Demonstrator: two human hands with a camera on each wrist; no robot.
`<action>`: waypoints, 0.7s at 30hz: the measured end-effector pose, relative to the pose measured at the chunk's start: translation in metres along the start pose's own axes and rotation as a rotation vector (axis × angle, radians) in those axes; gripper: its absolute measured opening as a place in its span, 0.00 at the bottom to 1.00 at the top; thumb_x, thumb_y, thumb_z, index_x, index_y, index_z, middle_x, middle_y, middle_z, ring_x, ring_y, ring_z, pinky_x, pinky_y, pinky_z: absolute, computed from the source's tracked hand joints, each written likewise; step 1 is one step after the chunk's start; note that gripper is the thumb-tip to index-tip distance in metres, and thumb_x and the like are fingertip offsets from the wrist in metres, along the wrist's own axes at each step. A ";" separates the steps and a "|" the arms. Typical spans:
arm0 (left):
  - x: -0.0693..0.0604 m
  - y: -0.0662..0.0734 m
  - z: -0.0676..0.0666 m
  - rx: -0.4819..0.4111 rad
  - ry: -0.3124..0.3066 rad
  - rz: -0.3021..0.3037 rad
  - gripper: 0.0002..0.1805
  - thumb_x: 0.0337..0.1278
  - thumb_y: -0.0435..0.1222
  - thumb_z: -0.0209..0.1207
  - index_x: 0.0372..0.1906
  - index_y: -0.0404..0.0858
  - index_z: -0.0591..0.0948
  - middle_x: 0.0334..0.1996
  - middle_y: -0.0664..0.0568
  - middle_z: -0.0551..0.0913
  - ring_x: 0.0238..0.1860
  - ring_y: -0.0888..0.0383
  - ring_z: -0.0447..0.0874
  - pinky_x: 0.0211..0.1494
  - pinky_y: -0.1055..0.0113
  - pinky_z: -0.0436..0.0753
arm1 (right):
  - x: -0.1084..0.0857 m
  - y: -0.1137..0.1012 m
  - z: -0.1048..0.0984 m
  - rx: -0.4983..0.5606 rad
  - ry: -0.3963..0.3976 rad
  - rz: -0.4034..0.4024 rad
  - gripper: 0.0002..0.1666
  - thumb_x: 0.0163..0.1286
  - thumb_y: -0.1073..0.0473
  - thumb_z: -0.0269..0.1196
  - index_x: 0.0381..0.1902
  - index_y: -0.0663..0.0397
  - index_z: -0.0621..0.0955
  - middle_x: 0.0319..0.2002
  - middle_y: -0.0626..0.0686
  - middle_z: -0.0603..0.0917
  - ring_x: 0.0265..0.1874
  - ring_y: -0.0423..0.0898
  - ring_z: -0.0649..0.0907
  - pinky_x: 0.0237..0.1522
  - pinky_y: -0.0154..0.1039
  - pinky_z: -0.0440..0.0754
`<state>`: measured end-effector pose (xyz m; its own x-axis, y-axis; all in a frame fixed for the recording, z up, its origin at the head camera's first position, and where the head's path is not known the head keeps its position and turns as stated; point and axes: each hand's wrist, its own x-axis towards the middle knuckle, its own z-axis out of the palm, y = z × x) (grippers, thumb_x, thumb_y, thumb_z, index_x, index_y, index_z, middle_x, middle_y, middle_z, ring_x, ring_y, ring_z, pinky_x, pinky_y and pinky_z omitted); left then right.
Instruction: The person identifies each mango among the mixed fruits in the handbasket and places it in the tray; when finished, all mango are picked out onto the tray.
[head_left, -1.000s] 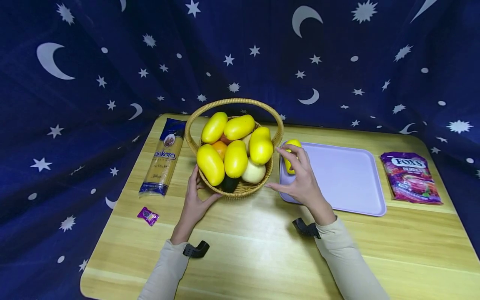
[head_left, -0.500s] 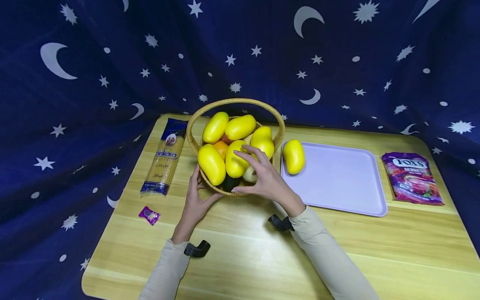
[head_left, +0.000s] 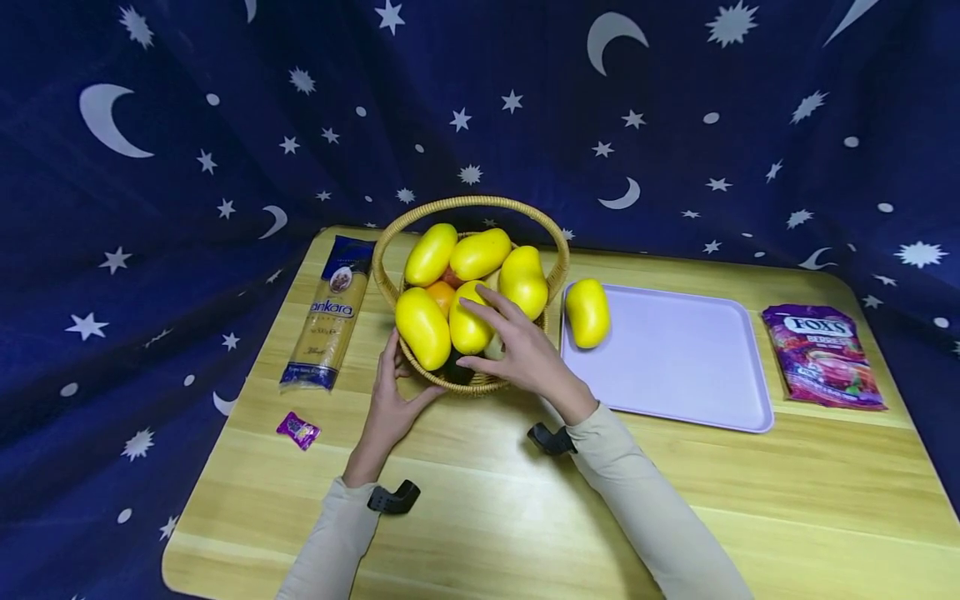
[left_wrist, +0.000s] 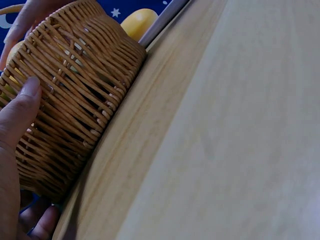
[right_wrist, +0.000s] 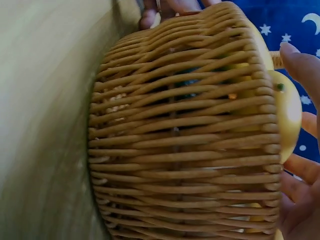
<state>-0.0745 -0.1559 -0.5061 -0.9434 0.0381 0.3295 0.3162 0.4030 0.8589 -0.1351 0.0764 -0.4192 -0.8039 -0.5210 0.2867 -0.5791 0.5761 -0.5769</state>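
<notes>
Several yellow mangoes lie heaped in a wicker basket (head_left: 480, 388) with a tall hoop handle. My left hand (head_left: 388, 417) holds the basket's near left side, its thumb (left_wrist: 31, 92) against the weave in the left wrist view. Over the basket's near right side, my right hand (head_left: 525, 350) reaches in with thumb and fingers spread about the front mango (head_left: 467, 327). In the right wrist view the thumb (right_wrist: 300, 60) stands apart from that mango, while some fingers (right_wrist: 300, 169) lie close beside it; firm contact cannot be told.
One mango (head_left: 588, 313) lies on the lilac tray (head_left: 682, 358) right of the basket. Beyond is a purple sweets bag (head_left: 823, 354). A pasta pack (head_left: 330, 321) and a small wrapped candy (head_left: 298, 430) lie at left. Orange fruit (head_left: 441, 296) shows between the mangoes.
My right hand has moved left from beside the tray's mango to the front mango in the basket. The basket's right mango has shifted slightly away. My left hand stays on the basket.
</notes>
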 end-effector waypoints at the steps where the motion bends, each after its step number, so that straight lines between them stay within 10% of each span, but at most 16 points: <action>1: 0.000 0.005 -0.001 -0.004 -0.001 0.001 0.64 0.40 0.25 0.74 0.79 0.38 0.44 0.69 0.35 0.61 0.59 0.41 0.71 0.50 0.50 0.75 | 0.000 0.000 0.001 -0.005 -0.001 -0.003 0.46 0.57 0.39 0.72 0.72 0.37 0.68 0.75 0.53 0.61 0.67 0.55 0.71 0.58 0.55 0.77; 12: 0.001 0.022 -0.005 -0.011 -0.011 -0.009 0.61 0.43 0.26 0.74 0.78 0.35 0.45 0.68 0.33 0.63 0.58 0.41 0.71 0.51 0.48 0.75 | -0.001 0.004 0.006 0.021 0.049 -0.059 0.44 0.56 0.42 0.73 0.69 0.42 0.72 0.71 0.53 0.67 0.64 0.49 0.70 0.40 0.39 0.80; 21: 0.001 0.021 -0.005 -0.010 -0.011 -0.001 0.62 0.43 0.26 0.74 0.78 0.36 0.44 0.68 0.34 0.63 0.58 0.42 0.71 0.50 0.47 0.75 | 0.001 0.005 0.009 0.002 0.067 -0.105 0.41 0.57 0.42 0.73 0.67 0.43 0.74 0.69 0.53 0.68 0.68 0.51 0.69 0.61 0.51 0.75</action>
<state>-0.0682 -0.1521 -0.4862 -0.9447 0.0479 0.3244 0.3163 0.3941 0.8629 -0.1371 0.0729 -0.4290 -0.7463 -0.5348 0.3964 -0.6602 0.5190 -0.5428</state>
